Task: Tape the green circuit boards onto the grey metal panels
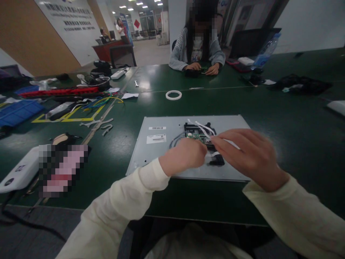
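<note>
A flat grey metal panel [159, 154] with white labels lies on the table in front of me. Near its middle sits a green circuit board [198, 137] in a black frame [188, 126], with grey cables [175, 138] looping out to the left. My left hand [185, 154] rests at the board's near edge, its fingers curled closed; their tips and whatever they hold are hidden. Above the board's right side, my right hand [246, 154] pinches a thin white strip [203, 129] that looks like flat ribbon cable. A black part [217, 160] lies beneath, between both hands.
A white tape roll [173, 95] and a small wrench [136, 83] lie beyond the panel. To the left are cables, a blue tray [20, 112] and a white device [23, 171]. Across the table a person handles a small board; a bottle [266, 52] stands at right.
</note>
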A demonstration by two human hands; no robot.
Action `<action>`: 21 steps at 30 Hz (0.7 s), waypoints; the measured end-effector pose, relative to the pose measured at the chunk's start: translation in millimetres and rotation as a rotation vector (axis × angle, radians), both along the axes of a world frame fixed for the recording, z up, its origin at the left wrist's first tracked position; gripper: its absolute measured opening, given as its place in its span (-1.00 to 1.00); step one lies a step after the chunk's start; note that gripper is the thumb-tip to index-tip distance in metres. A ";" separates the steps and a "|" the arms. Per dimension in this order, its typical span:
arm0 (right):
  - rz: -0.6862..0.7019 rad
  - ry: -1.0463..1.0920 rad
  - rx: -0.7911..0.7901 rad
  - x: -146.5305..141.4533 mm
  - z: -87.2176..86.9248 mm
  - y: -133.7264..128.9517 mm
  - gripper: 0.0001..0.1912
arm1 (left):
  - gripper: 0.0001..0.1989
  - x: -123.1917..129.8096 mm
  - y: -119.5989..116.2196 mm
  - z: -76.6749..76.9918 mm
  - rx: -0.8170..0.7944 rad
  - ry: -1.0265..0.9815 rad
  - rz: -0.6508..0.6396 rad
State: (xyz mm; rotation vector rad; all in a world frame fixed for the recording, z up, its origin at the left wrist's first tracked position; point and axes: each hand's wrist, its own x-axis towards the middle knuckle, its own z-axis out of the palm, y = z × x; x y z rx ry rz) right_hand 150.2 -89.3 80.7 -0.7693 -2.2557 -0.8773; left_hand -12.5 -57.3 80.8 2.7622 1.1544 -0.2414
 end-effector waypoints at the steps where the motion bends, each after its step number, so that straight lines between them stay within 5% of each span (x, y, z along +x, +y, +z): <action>1: 0.004 -0.021 -0.006 -5.3 -0.3 4.9 -0.93 | -0.77 -7.3 4.0 11.2 -0.023 0.004 -0.011; 4: 0.003 -0.075 -0.011 -21.9 -1.7 15.9 -0.89 | -0.70 -34.5 23.0 43.3 -0.193 0.079 0.042; 7: 0.019 -0.097 -0.031 -39.1 -8.9 23.8 -0.85 | -0.63 -62.7 47.4 57.5 -0.400 0.128 0.156; 13: -0.003 -0.139 -0.164 -64.6 -39.8 33.5 -0.80 | -0.71 -88.9 80.3 39.1 -0.370 0.120 0.244; 21: 0.016 -0.182 -0.304 -70.0 -58.4 29.6 -0.81 | -0.76 -69.7 81.7 21.6 -0.314 0.098 0.160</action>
